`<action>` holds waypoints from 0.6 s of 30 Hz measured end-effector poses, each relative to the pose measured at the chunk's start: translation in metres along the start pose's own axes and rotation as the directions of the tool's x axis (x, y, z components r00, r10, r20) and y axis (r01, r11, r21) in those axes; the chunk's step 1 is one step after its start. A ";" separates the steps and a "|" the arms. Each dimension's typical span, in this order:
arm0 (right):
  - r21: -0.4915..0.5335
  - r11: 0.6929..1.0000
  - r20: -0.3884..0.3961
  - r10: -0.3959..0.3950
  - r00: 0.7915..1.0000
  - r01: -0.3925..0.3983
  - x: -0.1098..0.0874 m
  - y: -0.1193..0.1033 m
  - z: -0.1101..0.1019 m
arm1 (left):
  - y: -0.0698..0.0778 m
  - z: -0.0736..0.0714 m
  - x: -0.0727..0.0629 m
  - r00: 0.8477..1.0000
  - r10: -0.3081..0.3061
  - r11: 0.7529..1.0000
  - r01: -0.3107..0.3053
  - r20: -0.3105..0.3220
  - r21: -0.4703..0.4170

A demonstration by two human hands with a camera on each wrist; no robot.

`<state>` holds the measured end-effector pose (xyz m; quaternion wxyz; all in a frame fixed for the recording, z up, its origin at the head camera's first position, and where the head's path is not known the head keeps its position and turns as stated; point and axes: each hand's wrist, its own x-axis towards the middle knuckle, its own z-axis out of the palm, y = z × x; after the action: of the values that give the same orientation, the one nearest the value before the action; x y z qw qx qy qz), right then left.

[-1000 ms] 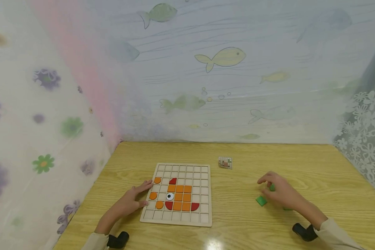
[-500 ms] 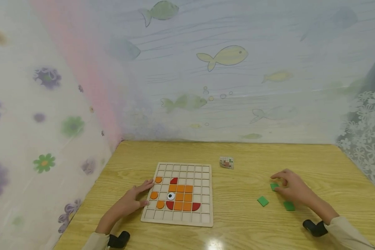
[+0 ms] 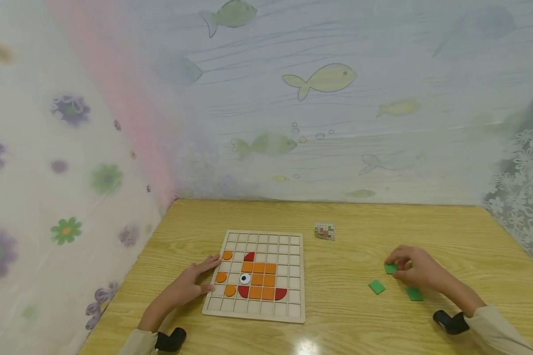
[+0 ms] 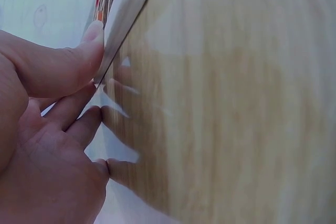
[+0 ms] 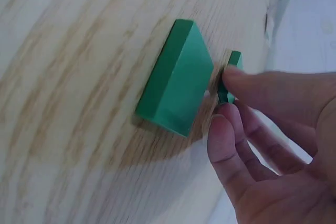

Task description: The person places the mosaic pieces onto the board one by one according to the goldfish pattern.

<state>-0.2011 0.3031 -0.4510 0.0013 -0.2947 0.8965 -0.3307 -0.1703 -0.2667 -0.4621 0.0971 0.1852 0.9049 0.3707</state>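
My left hand (image 3: 190, 286) lies at the left edge of a wooden grid board (image 3: 295, 315). Its thumb (image 4: 93, 43) touches the board's rim, and the fingers stretch out along the edge. On the board are orange square tiles (image 3: 257, 280), orange round pieces (image 3: 221, 277), red quarter-round pieces (image 3: 281, 294) and a white eye piece (image 3: 245, 279). Over on the right, my right hand (image 3: 415, 268) pinches a green square tile (image 3: 389, 269) between thumb and fingers, low over the table. Two more green tiles lie nearby, a left one (image 3: 376, 287) and a near one (image 3: 414, 294).
A small card with a printed grid picture (image 3: 324, 230) lies beyond the board's far right corner. The wooden table (image 3: 337, 256) meets a fish-patterned curtain (image 3: 266, 98) at the back and a flowered one (image 3: 66, 197) at the left.
My right hand has shifted right from beside the left green tile, baring the near tile, and its fingers have closed on the far one. The left hand stays at the board.
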 end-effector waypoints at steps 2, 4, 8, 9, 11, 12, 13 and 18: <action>0.010 1.000 -0.007 -0.006 1.000 0.006 0.000 0.000 0.001 | 0.001 0.000 0.000 1.000 -0.005 1.000 0.005 0.000 -0.001; 0.001 1.000 -0.012 -0.004 1.000 0.004 0.000 0.000 0.002 | 0.002 -0.001 0.000 1.000 -0.006 1.000 0.006 0.000 -0.001; -0.010 1.000 -0.008 0.028 1.000 -0.029 0.001 0.000 0.004 | 0.002 -0.001 -0.001 1.000 -0.011 1.000 0.011 0.004 -0.006; -0.012 0.999 -0.002 0.039 0.999 -0.039 0.001 0.000 0.004 | 0.003 -0.001 -0.001 1.000 -0.014 1.000 0.014 0.005 -0.006; -0.018 0.998 -0.001 0.055 0.998 -0.055 0.002 0.000 0.005 | 0.002 0.000 -0.001 1.000 -0.018 1.000 0.018 0.009 -0.007; -0.018 0.998 0.003 0.061 0.998 -0.061 0.002 0.000 0.005 | 0.002 0.000 -0.001 1.000 -0.018 1.000 0.018 0.009 -0.007; -0.018 0.998 0.002 0.063 0.998 -0.063 0.002 0.000 0.005 | 0.003 0.000 -0.001 1.000 -0.016 1.000 0.016 0.010 -0.008; -0.009 0.997 -0.006 0.082 0.997 -0.082 0.004 -0.003 0.006 | 0.004 -0.001 -0.002 1.000 -0.013 1.000 0.013 0.007 -0.018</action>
<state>-0.2014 0.2957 -0.4533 0.0110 -0.2570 0.9094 -0.3268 -0.1680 -0.2651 -0.4588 0.1042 0.1796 0.9025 0.3773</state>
